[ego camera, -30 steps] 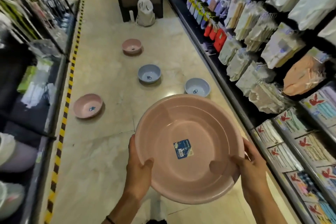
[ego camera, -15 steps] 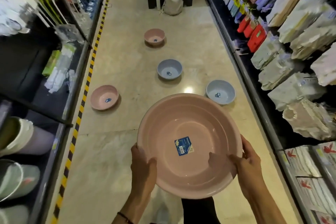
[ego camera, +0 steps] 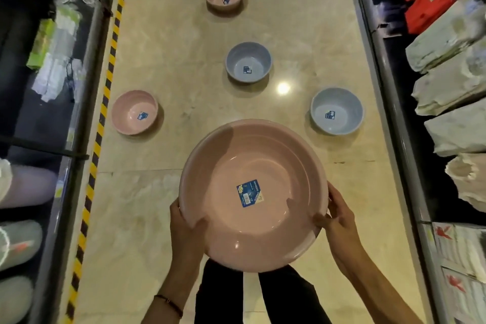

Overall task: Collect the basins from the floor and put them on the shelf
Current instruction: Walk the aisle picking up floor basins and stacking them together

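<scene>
Hands gripping pink basin (ego camera: 252, 192), four basins on floor (ego camera: 184, 47) ahead

Blue sticker (ego camera: 248, 193) on inner bottom of big pink basin (ego camera: 253, 192): top line looks like "MNSERY" (blurred, uncertain), barcode below, rest too small. Smaller blue stickers in four floor basins beyond big pink basin: nothing legible. Shelf goods left and right of it: print unreadable.
</scene>
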Demonstrator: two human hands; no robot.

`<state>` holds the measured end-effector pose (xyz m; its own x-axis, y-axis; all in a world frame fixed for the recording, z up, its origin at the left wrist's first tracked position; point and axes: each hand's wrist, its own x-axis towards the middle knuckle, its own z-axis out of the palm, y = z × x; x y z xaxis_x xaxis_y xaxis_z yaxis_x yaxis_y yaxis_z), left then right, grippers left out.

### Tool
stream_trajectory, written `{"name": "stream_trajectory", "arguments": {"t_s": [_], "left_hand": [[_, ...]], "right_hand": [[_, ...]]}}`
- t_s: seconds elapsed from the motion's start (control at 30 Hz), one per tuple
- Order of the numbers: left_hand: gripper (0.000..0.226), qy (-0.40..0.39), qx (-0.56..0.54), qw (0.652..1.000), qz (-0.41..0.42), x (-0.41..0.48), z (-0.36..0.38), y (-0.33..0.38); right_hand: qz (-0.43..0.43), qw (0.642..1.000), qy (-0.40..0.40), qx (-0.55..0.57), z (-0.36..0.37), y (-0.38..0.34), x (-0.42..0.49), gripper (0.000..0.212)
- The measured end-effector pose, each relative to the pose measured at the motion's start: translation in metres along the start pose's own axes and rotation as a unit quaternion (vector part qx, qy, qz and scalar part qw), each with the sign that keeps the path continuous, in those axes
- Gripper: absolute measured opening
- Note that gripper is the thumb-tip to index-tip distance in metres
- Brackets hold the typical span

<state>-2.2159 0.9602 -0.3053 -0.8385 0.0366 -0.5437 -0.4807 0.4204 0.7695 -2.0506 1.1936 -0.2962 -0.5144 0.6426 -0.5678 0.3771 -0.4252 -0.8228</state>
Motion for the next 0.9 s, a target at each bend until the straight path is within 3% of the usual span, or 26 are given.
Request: {"name": "stream_trajectory", "arguments": {"t_s": [0.1, 0.17, 0.53, 0.9], "left_hand": [[0.068, 0.002, -0.006, 1.0, -0.017, 0.046, 0.021, -0.024], [0.067, 0.001, 0.003, 1.0, -0.03, 0.076, 0.035, -0.047], [0.067, -0.014, 0.053, 0.997, -0.063, 0.235, 0.105, -0.22], [0.068, -0.043, 0.042, 0.998, -0.021, 0.37, 0.186, -0.379]], "right_hand": [[0.005, 1.0, 0.002, -0.028, 0.007, 0.032, 0.05, 0.073], [0.024, 0.999, 0.014, -0.043, 0.011, 0.061, 0.08, 0.081], [0.065, 0.993, 0.054, -0.085, 0.049, 0.244, 0.237, 0.081], [0.036, 0.988, 0.088, -0.12, 0.063, 0.42, 0.349, 0.085]]}}
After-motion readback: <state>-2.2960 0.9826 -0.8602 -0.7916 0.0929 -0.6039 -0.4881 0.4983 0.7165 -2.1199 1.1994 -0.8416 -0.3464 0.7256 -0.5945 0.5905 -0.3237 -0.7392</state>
